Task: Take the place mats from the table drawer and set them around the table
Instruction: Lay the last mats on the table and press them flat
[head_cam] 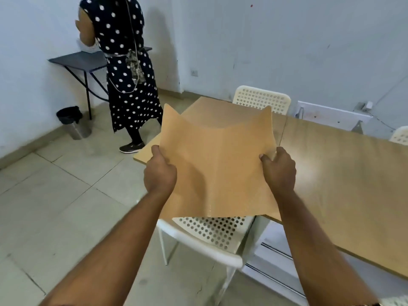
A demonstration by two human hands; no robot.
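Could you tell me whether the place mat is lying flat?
No. The place mat sags, held up by the left hand and right hand.

1. We see a white perforated plastic chair (212, 235) tucked at the near edge.
2. We see a second white perforated chair (262, 98) at the far side.
3. A person in a dark polka-dot dress (127, 69) stands at a dark wall-side folding table (77, 60).
4. A steel bin with black liner (74, 122) stands on the tiled floor.

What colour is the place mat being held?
Tan-orange place mat, finely dotted texture; head view.
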